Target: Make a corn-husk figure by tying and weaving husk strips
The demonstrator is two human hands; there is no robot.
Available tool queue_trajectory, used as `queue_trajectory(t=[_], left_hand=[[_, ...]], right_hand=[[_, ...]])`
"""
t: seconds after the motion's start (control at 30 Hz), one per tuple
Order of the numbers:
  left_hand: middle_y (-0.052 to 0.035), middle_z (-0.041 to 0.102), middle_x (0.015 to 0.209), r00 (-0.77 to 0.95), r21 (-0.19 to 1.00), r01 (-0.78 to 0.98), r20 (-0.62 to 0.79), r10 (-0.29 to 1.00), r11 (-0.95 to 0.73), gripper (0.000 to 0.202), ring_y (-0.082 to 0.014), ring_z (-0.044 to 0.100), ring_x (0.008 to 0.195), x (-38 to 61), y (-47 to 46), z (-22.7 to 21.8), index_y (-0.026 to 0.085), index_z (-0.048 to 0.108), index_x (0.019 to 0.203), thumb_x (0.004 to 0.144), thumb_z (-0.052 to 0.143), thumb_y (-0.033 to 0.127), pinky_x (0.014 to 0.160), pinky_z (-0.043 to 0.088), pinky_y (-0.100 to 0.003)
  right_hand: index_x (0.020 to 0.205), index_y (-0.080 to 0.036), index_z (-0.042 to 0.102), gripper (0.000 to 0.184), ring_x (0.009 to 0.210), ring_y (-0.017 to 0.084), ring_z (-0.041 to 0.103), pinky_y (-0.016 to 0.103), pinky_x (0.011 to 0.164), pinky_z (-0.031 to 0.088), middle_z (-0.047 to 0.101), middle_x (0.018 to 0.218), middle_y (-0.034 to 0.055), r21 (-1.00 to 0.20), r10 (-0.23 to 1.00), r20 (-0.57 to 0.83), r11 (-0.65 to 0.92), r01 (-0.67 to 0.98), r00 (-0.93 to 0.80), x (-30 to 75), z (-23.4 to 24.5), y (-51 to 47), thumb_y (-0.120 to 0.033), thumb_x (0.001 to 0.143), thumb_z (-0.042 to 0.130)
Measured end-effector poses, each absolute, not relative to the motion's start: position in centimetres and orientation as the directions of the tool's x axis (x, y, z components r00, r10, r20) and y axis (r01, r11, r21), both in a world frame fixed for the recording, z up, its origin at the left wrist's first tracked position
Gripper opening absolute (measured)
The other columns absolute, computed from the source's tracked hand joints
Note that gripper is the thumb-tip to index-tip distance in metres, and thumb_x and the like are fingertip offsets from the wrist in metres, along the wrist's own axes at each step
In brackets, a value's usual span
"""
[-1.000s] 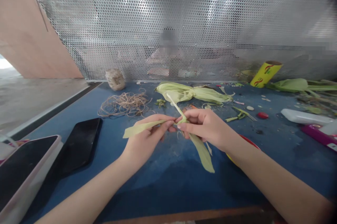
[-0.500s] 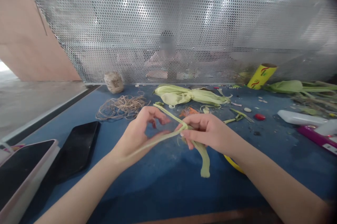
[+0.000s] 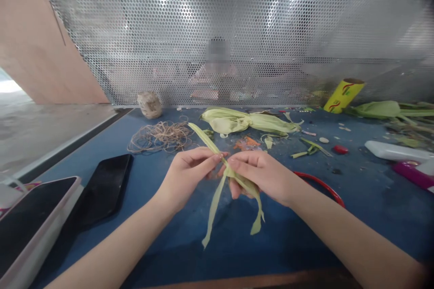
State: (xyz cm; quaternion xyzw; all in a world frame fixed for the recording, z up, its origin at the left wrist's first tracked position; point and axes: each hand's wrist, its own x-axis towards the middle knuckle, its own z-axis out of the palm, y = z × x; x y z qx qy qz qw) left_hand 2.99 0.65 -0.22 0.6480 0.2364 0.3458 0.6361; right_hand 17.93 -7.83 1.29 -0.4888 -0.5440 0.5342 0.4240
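Pale green corn husk strips (image 3: pixel 217 198) cross in a knot between my two hands over the blue table. My left hand (image 3: pixel 191 169) pinches the upper strip just left of the knot, and its flat end points up and away. With thumb and fingers, my right hand (image 3: pixel 259 173) grips the strips at the right side of the knot. Two loose ends hang below, one straight down and one under my right hand. Behind my hands lies a bundle of corn husks (image 3: pixel 249 122), tied in at its middle.
On the left are a black phone (image 3: pixel 105 185) and a white-edged device (image 3: pixel 34 225). Tangled twine (image 3: pixel 161 137) and a twine roll (image 3: pixel 149 104) lie farther back. A yellow tube (image 3: pixel 344 95), a glue gun (image 3: pixel 396 151) and a red ring (image 3: pixel 325 185) are rightward. Perforated metal screen (image 3: pixel 251 22) stands behind; a person sits beyond.
My left hand has closed from open fingers onto the husk strip. The strip that lay along my left palm now hangs down below the knot.
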Motion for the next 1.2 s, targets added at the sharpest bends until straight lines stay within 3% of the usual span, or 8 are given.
queue_trajectory(t=[0.2,0.33,0.57,0.73,0.9,1.07,1.13,1.2], left_hand=[[-0.0003,0.058,0.061,0.584,0.987,-0.161,0.105,0.805,-0.011,0.012,-0.0073,0.046,0.051,2.9,0.7,0.1,0.015,0.072,0.071,0.069,0.067,0.027,0.046,0.037,-0.021],[-0.0001,0.056,0.061,0.558,0.978,-0.196,0.053,0.828,0.07,0.015,-0.006,0.045,0.05,2.8,0.7,0.6,0.013,0.07,0.064,0.066,0.07,0.028,0.044,0.036,-0.019],[-0.0003,0.054,0.063,0.755,0.989,-0.05,-0.056,0.653,0.142,0.034,-0.0106,0.051,0.055,2.9,0.0,0.6,0.013,0.062,0.08,0.079,0.052,0.045,0.045,0.043,-0.021],[-0.0005,0.062,0.065,0.812,0.999,0.032,-0.038,0.583,0.02,0.034,-0.013,0.057,0.059,3.1,-0.7,0.5,0.016,0.053,0.097,0.071,0.066,0.033,0.049,0.047,-0.022],[0.001,0.063,0.061,0.802,0.992,0.094,-0.024,0.596,-0.088,0.022,-0.0082,0.053,0.049,2.4,0.2,1.5,0.016,0.058,0.088,0.07,0.065,0.027,0.044,0.04,-0.017],[0.001,0.062,0.056,0.815,0.946,0.145,0.051,0.577,-0.289,0.015,-0.011,0.057,0.052,1.5,1.1,2.3,0.018,0.061,0.086,0.074,0.06,0.026,0.049,0.043,-0.02],[0.0001,0.063,0.064,0.764,0.898,0.145,0.165,0.624,-0.415,0.02,-0.0132,0.059,0.059,1.6,0.9,2.1,0.019,0.058,0.092,0.075,0.058,0.028,0.056,0.046,-0.024],[-0.0024,0.062,0.077,0.591,0.765,0.194,0.408,0.696,-0.614,0.019,-0.0159,0.059,0.073,1.7,0.4,1.8,0.019,0.055,0.091,0.075,0.057,0.03,0.066,0.047,-0.029]], right_hand=[[0.071,-0.013,0.061,0.025,0.033,0.003,0.034,0.017,0.036,0.024,0.058,0.045,-0.0015,-0.988,0.99,-0.11,-0.119,-0.1,-0.092,17.4,0.8,-7.4,-0.032,0.083,0.05],[0.067,-0.012,0.064,0.025,0.031,0.002,0.033,0.018,0.034,0.021,0.059,0.045,0.0003,-0.983,0.985,-0.122,-0.137,-0.123,-0.121,17.3,1.0,-7.4,-0.028,0.081,0.051],[0.069,-0.011,0.064,0.023,0.032,0.002,0.037,0.017,0.035,0.025,0.062,0.051,0.0021,-0.986,0.993,-0.103,-0.109,-0.126,-0.06,17.7,1.1,-7.4,-0.029,0.08,0.054],[0.087,-0.013,0.067,0.029,0.041,0.005,0.047,0.018,0.043,0.036,0.063,0.058,0.0018,-0.996,0.997,-0.054,-0.057,-0.066,-0.047,18.4,0.7,-7.4,-0.037,0.083,0.052],[0.104,-0.019,0.064,0.024,0.05,0.004,0.052,0.019,0.052,0.043,0.066,0.074,0.0006,-1.0,0.983,0.021,0.02,-0.009,-0.184,19.1,1.0,-7.8,-0.022,0.081,0.057],[0.103,-0.02,0.063,0.027,0.045,0.004,0.053,0.02,0.049,0.046,0.07,0.084,0.004,-0.992,0.964,0.001,-0.033,-0.125,-0.264,19.2,0.9,-8.0,-0.019,0.076,0.063],[0.101,-0.019,0.063,0.024,0.047,0.006,0.057,0.022,0.052,0.048,0.07,0.083,0.004,-0.977,0.967,-0.015,-0.068,-0.202,-0.255,19.1,0.8,-7.9,-0.021,0.077,0.062],[0.098,-0.019,0.063,0.02,0.054,0.008,0.062,0.023,0.057,0.051,0.07,0.082,0.0041,-0.955,0.978,-0.023,-0.083,-0.285,-0.207,19.0,0.6,-7.8,-0.024,0.079,0.06]])
